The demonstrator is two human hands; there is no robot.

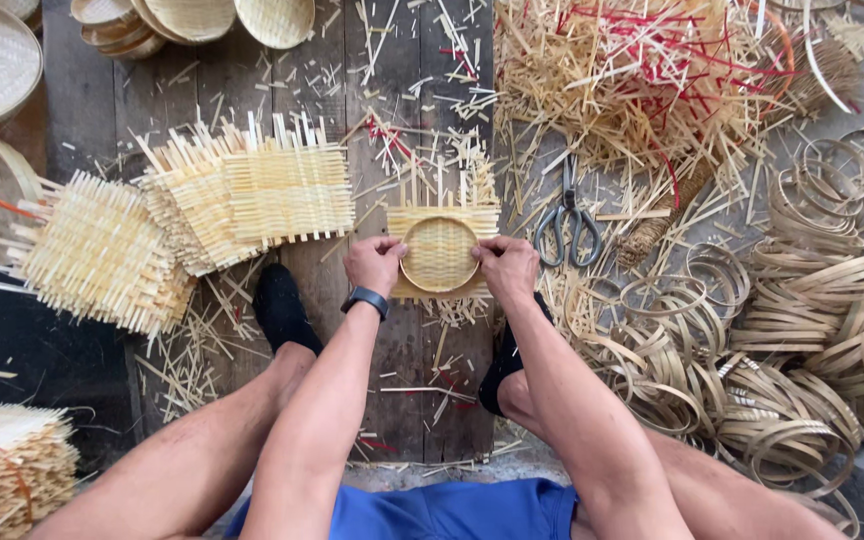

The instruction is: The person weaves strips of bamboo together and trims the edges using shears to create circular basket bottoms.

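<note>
Wooden plank floor [392,90] bears stacked woven mats [252,190], scissors [569,225], bamboo hoops [812,310], loose strips [632,70], and finished trays [192,18].

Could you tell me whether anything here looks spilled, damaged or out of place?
Nothing looks damaged. Loose bamboo offcuts lie scattered over the wooden floor, and scissors lie among them. Both hands, left and right, press a round hoop squarely onto a woven mat.

You are reaching both arms forward and down between your bent knees, your left hand [374,262] and right hand [508,266] level and apart, fingers curling inward, thumbs pressing toward each other.
</note>
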